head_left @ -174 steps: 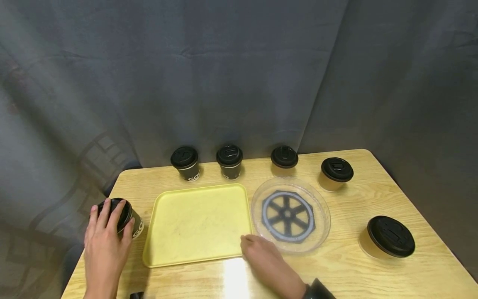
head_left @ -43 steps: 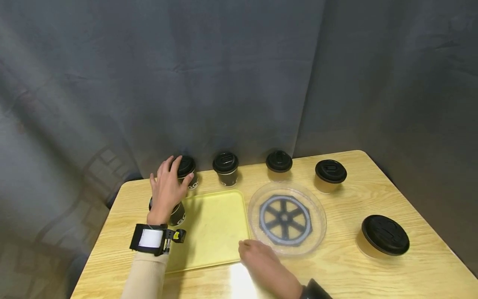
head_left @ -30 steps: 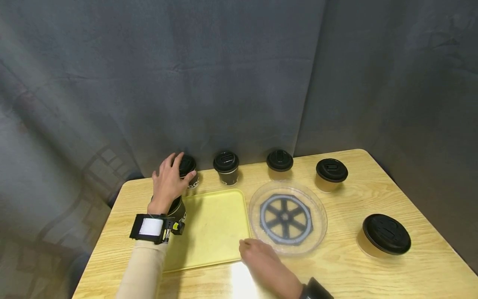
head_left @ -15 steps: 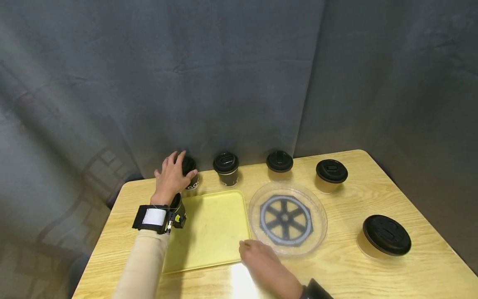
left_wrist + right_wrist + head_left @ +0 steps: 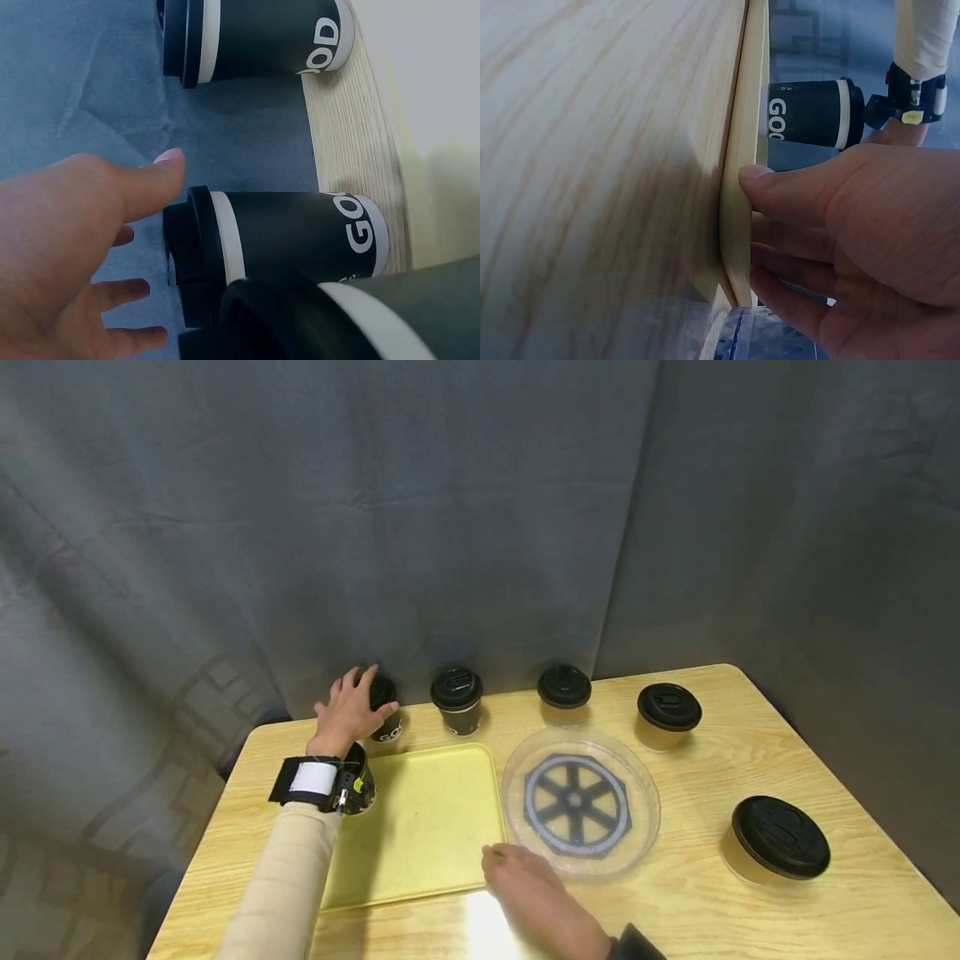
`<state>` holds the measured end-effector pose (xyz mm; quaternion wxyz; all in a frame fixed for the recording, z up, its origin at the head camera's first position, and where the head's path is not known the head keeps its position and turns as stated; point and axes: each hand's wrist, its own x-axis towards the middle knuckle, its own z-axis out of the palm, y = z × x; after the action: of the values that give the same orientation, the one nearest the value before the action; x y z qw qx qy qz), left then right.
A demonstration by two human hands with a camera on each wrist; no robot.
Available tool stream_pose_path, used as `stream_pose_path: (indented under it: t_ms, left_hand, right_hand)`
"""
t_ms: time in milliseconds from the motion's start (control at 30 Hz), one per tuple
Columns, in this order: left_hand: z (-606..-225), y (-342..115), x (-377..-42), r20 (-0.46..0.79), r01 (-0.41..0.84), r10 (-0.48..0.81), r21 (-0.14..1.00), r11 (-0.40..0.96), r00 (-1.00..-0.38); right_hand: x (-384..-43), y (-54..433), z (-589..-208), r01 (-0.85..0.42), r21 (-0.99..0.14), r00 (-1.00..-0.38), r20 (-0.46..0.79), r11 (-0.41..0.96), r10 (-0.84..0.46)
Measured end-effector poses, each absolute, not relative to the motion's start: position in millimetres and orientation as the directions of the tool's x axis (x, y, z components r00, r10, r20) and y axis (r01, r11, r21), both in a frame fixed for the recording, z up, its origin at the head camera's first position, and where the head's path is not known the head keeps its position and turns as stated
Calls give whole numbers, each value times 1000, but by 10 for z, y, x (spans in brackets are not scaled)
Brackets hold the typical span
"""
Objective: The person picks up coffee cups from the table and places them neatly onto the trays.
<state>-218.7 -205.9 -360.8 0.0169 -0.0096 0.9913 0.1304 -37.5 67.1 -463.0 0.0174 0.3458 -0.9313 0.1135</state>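
In the head view, my left hand [image 5: 348, 717] reaches over the black paper cup [image 5: 386, 722] at the back left. Its fingers spread around the black lid [image 5: 196, 255] in the left wrist view, with a small gap between thumb and lid; some finger contact is hidden. Another black cup [image 5: 363, 781] stands on the left part of the yellow tray [image 5: 438, 827], partly covered by my left wrist. At the tray's near right corner, my right hand [image 5: 536, 893] pinches the rim [image 5: 739, 150], thumb outside and fingertips behind it.
Along the table's back stand a black cup [image 5: 459, 702] and a short lidded tan cup [image 5: 566, 693]. Two more tan cups, one behind [image 5: 667, 714] and one nearer [image 5: 772, 843], stand right. A round clear dish [image 5: 648, 785] lies beside the tray. A grey curtain [image 5: 480, 527] hangs behind.
The cup my left hand held left of the tray now stands on it. My left hand has moved to the back left cup, edging slightly forward and right. My right hand stays put.
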Motion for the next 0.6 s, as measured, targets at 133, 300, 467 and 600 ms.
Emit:
stream_pose_path:
  t_ms: [133,300,467,600]
  left_hand:
    - [-3602,-2073,-2213,-78,-38,-20,230,972,-997]
    - [-3628,-2088,-2231,-105,-49,-29,194,980,-994]
    - [-3669,-2090,-2225,-86,-30,-13,206,978,-996]
    - [-3688,-2098,-2227,-29,-2,5,238,971,-1000]
  right_hand:
    - [-373,669,-4637,-644,-206,-763,104,737,-638]
    - [-351,675,-4638,-626,-245,-774,75,741,-629]
    - [-332,681,-4626,-628,-230,-772,70,743,-631]
    - [-320,691,-4613,-631,-217,-771,68,745,-633]
